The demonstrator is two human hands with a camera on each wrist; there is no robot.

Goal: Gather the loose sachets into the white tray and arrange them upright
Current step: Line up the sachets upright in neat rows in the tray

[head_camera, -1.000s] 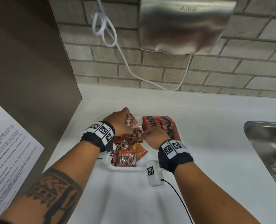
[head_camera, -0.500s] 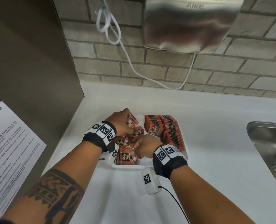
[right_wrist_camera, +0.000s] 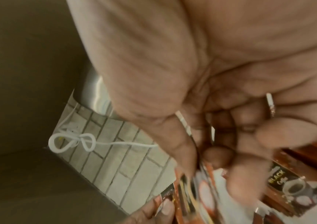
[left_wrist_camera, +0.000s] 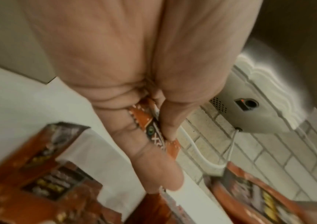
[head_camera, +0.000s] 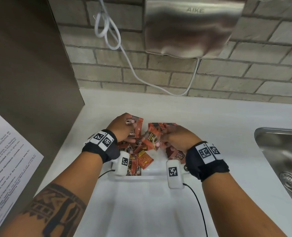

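counter (head_camera: 210, 134) under a brick wall, steel sink (head_camera: 282, 154) at the right. white tray (head_camera: 138, 177) near the front edge, with an upright row of sachets (head_camera: 165, 124) at its far right and loose sachets (head_camera: 142, 159) flat at its left. left hand (head_camera: 123, 127) clenched around a small stack of sachets (head_camera: 137, 124) held on edge above the tray; right hand (head_camera: 177, 136) pinching one more sachet (head_camera: 151, 138), lifted between the two hands. step in hand, apparently: collecting loose ones into the stack. next likely needed: aligned edges, then standing the stack beside the row without toppling it.
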